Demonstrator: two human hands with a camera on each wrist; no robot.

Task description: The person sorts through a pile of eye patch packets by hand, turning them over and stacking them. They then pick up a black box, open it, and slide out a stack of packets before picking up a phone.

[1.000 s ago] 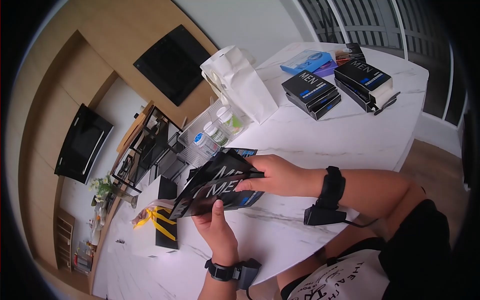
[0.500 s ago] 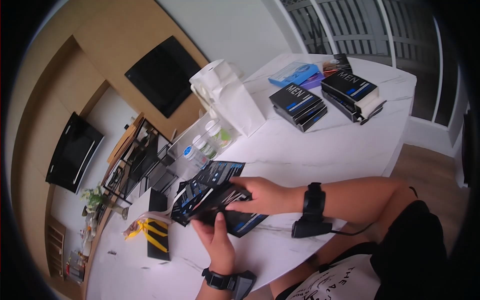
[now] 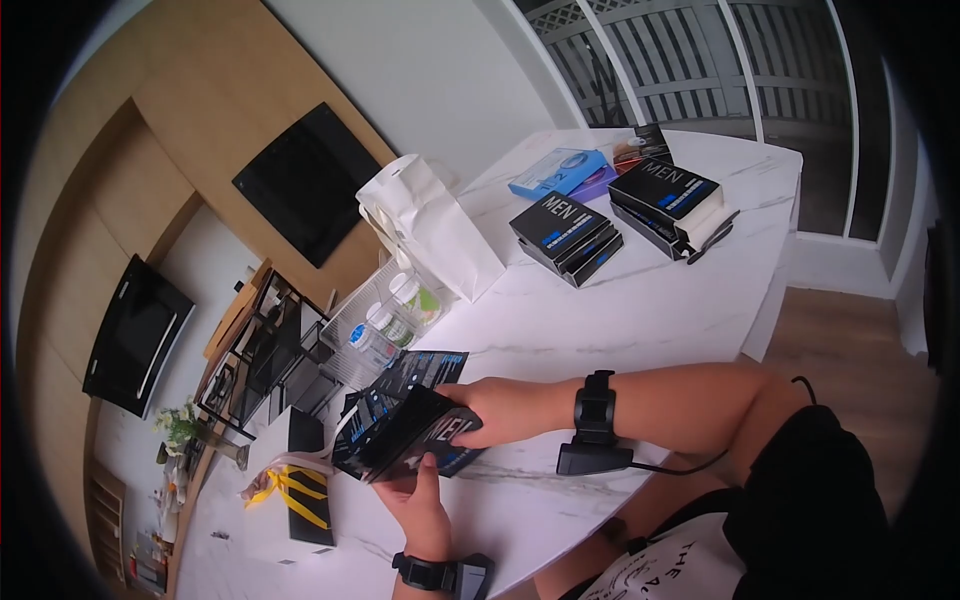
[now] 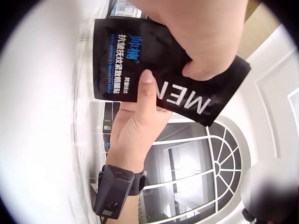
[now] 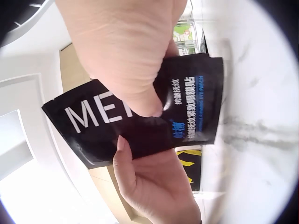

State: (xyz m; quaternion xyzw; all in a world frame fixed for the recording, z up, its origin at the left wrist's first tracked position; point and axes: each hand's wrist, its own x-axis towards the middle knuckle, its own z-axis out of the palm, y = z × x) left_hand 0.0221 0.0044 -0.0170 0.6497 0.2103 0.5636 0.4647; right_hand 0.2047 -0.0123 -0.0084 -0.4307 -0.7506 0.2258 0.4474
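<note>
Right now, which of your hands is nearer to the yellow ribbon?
Left. The left hand is beside the ribbon, not touching it; the right hand is farther away, across the black packets.

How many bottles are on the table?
3, all in the clear bin by the white bag: a blue-capped bottle farthest from the bag, a middle bottle, and a green-labelled bottle nearest it. Others may be hidden.

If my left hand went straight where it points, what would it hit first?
The black packets your left hand holds; past those, probably the clear bin of bottles, though depth is unclear.
</note>
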